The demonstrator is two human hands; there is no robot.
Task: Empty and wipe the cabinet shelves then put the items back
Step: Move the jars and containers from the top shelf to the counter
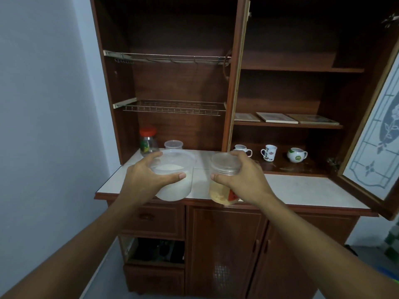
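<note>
My left hand (146, 175) grips a round clear plastic tub (177, 184) holding white powder, held over the front edge of the white countertop (302, 188). My right hand (241, 175) grips a clear lidded jar (224, 190) with yellowish contents and a red label, beside the tub. A red-lidded glass jar (148, 140) and a small clear lidded container (173, 144) stand at the back left of the counter. Three mugs, one (243, 149), another (269, 152) and a third (297, 154), sit on the lowest right shelf.
The brown wooden cabinet has two wire racks (172, 107) on the left. Flat tiles (285, 118) lie on a right shelf. A glass-panelled door (375, 143) stands open at the right. Drawers and doors are below the counter; a pale wall is at the left.
</note>
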